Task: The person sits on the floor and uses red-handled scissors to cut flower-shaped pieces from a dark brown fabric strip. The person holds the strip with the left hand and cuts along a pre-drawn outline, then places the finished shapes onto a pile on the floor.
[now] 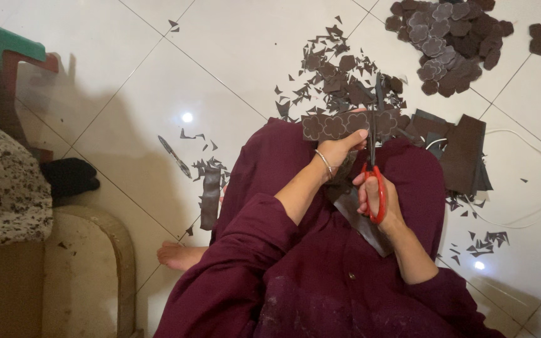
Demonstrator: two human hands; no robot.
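The left hand [340, 149] is closed on a dark brown strip [349, 124] that has flower outlines drawn on it, and it holds this strip flat above the lap, with the thumb on top near the middle. The right hand [378, 195] grips the red handles of the scissors [372, 164], with fingers through the loops; the blades point away from the body and meet the strip just right of the left thumb. On the left wrist there is a thin bangle [324, 162]. The person sits on a white tiled floor [158, 106] in a maroon garment [320, 275]. Beyond the strip, many small dark offcuts [333, 75] lie scattered on the tiles. At the far right there is a heap of cut flower shapes [455, 44], and near the right knee lie some uncut brown sheets [461, 153]. A pen [175, 156] lies on the floor to the left.
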